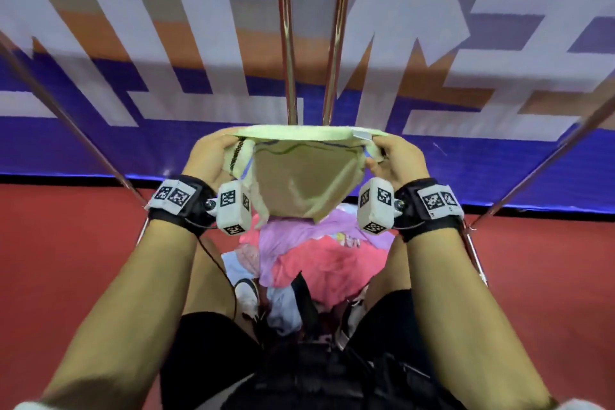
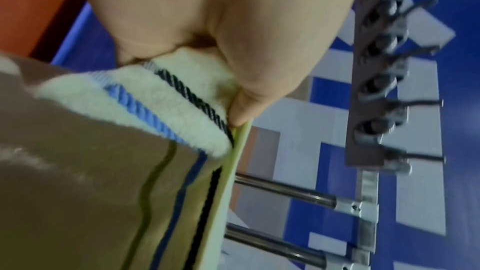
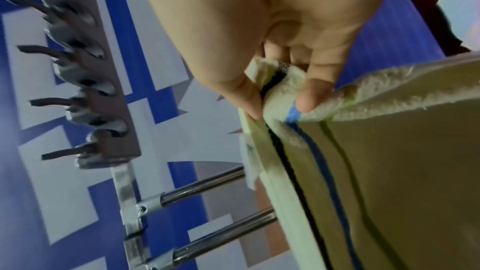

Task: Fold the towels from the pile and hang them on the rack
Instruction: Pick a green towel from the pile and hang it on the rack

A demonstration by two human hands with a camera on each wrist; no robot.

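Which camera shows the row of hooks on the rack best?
The left wrist view: the hooks run down their brown bar, mostly in frame, above the metal rods. The right wrist view shows them too, blurrier. The head view shows only the rods, no hooks.

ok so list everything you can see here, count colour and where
towel: one, pale green with black, blue and green stripes, held up between both hands in front of the rack
rack bars: two chrome bars in the middle, thinner side rods left and right, ahead of the person
hook strip: one, brown with grey hooks, at the rack's far end
towel pile: several, pink, lilac and pale blue, on the floor by the feet
floor: red
banner: blue, white and orange, behind the rack
left hand: grip on the towel's left corner
right hand: grip on its right corner
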